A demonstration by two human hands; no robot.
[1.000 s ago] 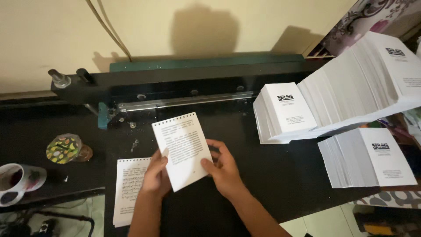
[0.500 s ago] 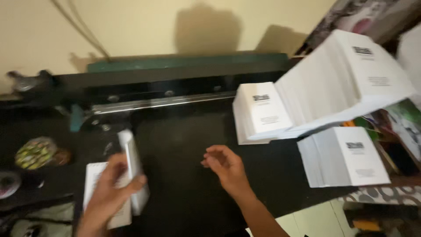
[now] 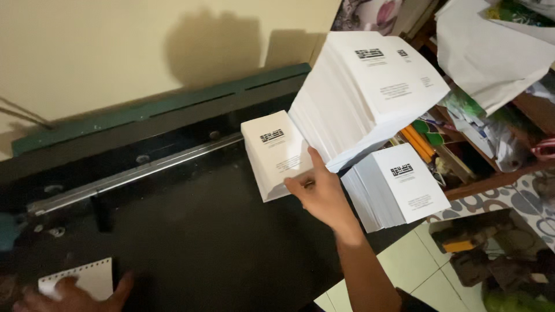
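Near the middle of the frame, the right hand is reaching onto a small stack of white printed sheets, its thumb lying on the top sheet and its fingers curled at the stack's lower right corner; whether it is pinching a sheet cannot be told. That squat, square-edged stack is sitting on the matte black table, touching a much taller, leaning stack just to its right. A third stack is standing at the table's right edge, just beside the wrist. At the lower left corner, the left hand is lying flat with fingers spread on a spiral-bound white notepad. Across the upper left, a long metal bar and a green-edged rail are running along the cream wall. At the upper right, a wooden shelf is holding yellow pencils and loose papers.
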